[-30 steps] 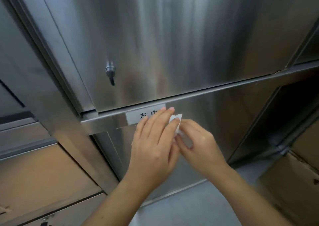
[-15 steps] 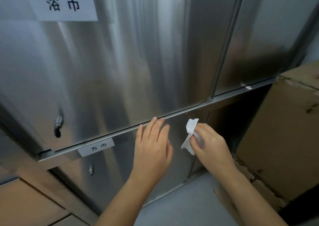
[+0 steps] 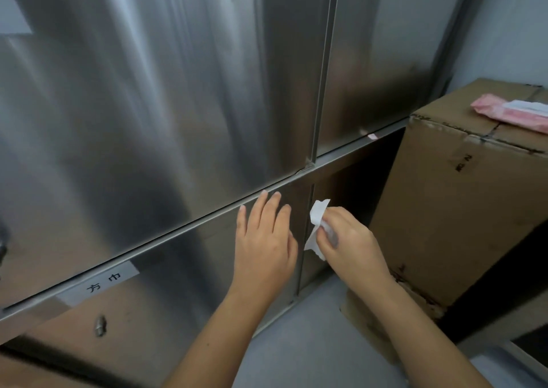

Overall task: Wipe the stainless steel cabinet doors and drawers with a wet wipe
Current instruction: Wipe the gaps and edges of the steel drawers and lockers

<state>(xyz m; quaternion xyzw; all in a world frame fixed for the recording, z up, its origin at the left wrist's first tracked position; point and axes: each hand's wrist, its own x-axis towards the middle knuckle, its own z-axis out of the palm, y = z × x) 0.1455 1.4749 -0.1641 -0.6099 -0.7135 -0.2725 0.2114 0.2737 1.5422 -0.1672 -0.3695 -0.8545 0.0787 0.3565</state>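
**Position of the wipe.** The crumpled white wet wipe (image 3: 316, 228) is held at the vertical seam on the right edge of the lower brushed stainless steel cabinet door (image 3: 178, 284), just below the horizontal steel rail (image 3: 207, 224). Its long axis runs roughly up and down, parallel to the seam. One free corner points up towards the rail and the other hangs below the fingers. It appears to lie against the steel, but contact cannot be confirmed from this angle.

**Hands.** The right hand (image 3: 347, 248) grips the wipe, fingers curled round its middle. The left hand (image 3: 264, 239) lies flat on the lower door just beside the wipe, fingers straight and holding nothing, fingertips at the rail.

**Edges and room.**
- Right: a narrow dark steel panel (image 3: 341, 192), then a tall brown cardboard box (image 3: 459, 209) standing near the cabinet. A pink wipe packet (image 3: 510, 112) lies on top of the box.
- Left: the broad door face carries a white paper label with black characters (image 3: 100, 281) and a small metal lock (image 3: 100, 325).
- Above: two tall stainless steel upper doors (image 3: 148, 121), divided by a vertical post.
- Below: the grey floor (image 3: 311, 346).

**Appearance.** The wipe is a wrinkled, folded strip.
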